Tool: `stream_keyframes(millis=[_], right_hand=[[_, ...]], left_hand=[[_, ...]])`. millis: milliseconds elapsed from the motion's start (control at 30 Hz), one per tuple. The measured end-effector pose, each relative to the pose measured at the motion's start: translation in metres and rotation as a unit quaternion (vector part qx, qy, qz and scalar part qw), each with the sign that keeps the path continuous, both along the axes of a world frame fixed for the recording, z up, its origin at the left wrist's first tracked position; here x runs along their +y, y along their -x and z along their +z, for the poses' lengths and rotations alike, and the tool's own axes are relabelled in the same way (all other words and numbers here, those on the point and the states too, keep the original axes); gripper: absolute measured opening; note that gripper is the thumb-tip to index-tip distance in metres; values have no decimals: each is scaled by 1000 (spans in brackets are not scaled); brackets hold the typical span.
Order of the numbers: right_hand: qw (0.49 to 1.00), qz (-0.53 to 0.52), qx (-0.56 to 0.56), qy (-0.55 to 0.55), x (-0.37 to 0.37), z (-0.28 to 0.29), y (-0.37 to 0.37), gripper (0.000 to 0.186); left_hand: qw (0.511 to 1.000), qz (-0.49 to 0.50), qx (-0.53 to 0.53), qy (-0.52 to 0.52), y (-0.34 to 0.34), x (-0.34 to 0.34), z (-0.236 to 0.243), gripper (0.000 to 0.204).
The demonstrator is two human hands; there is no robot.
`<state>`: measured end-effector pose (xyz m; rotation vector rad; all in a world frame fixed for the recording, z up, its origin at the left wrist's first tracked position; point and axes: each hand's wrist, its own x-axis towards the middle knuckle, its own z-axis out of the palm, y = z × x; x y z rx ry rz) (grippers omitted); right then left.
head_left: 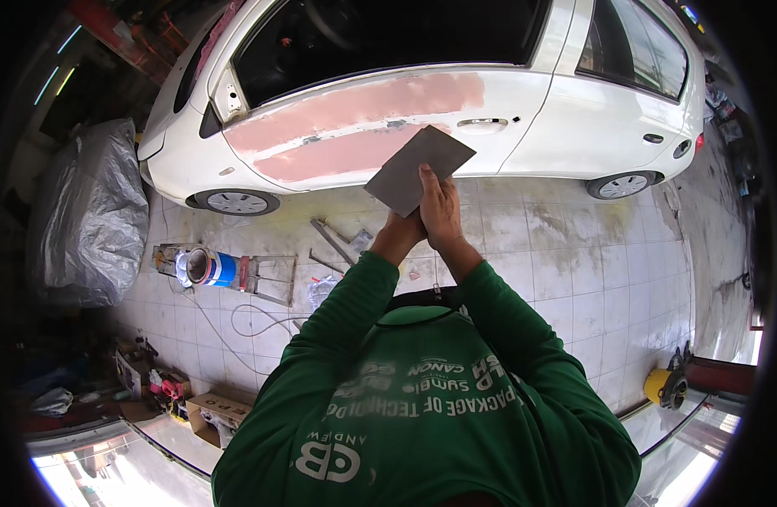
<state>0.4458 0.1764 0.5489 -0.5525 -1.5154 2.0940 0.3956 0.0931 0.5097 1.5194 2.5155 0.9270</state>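
A dark grey sheet, seemingly sandpaper (418, 167), is held out in front of me, tilted. My right hand (440, 211) grips its near right edge, the thumb lying on top. Close against it, my left hand (399, 233) reaches under the sheet's lower corner; its fingers are hidden behind the sheet and the right hand. Beyond the sheet stands a white car (557, 127). Its front door carries two pinkish filler patches (308, 156) with a whitish strip and grey spots between them. The sheet overlaps the lower patch in view; whether it touches the door I cannot tell.
On the tiled floor (574, 270) at left, a blue can (213, 268) rests on a low metal stand (272, 279). Metal bars (331, 241) and a thin hose (215, 325) lie nearby. A silver cover (93, 211) drapes something far left. A yellow reel (665, 389) is at right.
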Motion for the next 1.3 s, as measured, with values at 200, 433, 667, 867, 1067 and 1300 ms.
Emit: stream_keyframes(millis=[200, 433, 667, 867, 1067, 1300], right_hand=[[983, 104, -64, 137, 87, 25, -15, 43], [914, 403, -34, -41, 76, 49, -34, 35], [917, 389, -58, 71, 84, 55, -42, 52], [951, 214, 160, 159, 80, 78, -45, 79], [942, 135, 221, 215, 74, 87, -12, 76], [965, 74, 145, 205, 74, 74, -17, 91]], left_hand=[[872, -188, -450, 32, -34, -51, 73, 45], [731, 27, -601, -320, 36, -60, 57, 66], [707, 100, -572, -404, 45, -52, 82, 44], [682, 113, -515, -506, 31, -76, 125, 32], [963, -24, -38, -265, -50, -18, 146, 22], [968, -29, 63, -241, -73, 0, 112, 44]])
